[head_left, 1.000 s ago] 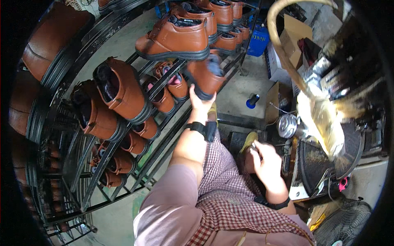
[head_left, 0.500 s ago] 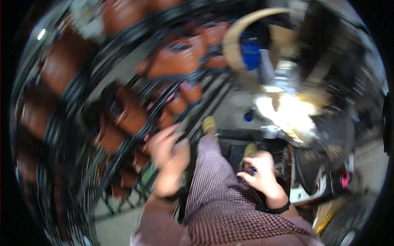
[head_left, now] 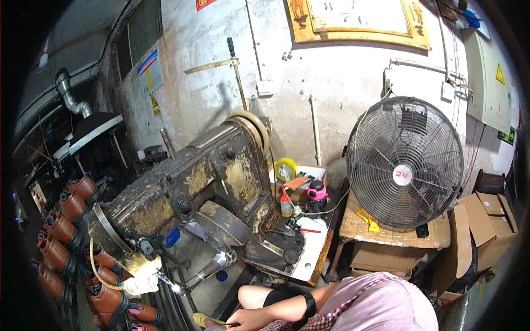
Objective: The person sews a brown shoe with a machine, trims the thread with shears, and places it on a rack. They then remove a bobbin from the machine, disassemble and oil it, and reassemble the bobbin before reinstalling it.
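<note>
Cartons [head_left: 499, 220] stand at the far right with flaps spread, and something dark [head_left: 469, 263] sits inside, too shadowed to name. Left of them, a large round fan [head_left: 403, 175] stands on a brown cardboard-covered stand [head_left: 353, 231], a yellow packet [head_left: 369, 221] lying by its foot. On the white-topped table [head_left: 314, 236] are a squeeze bottle [head_left: 285, 207] with a red top, what looks like a dark drinking bottle [head_left: 317, 205] with a pink band, and, toward the back, a roll of yellow tape [head_left: 285, 169]; how full the bottles are cannot be told. The right hand [head_left: 251, 319] is low at the bottom edge, its forearm coming in from the right almost level, a black band [head_left: 311, 304] round the wrist. Its fingers point left and look bent; a small dark thing [head_left: 233, 324] shows at them, but whether it is gripped cannot be told. The left hand is out of view. Above and left of the right hand stands the worn, dark sewing machine [head_left: 160, 190], its long axis slanting from the wheel at upper right down to a brightly lit head at lower left. Beyond that head, brown shoes [head_left: 72, 208] stand in slanting rows, openings upward.
</note>
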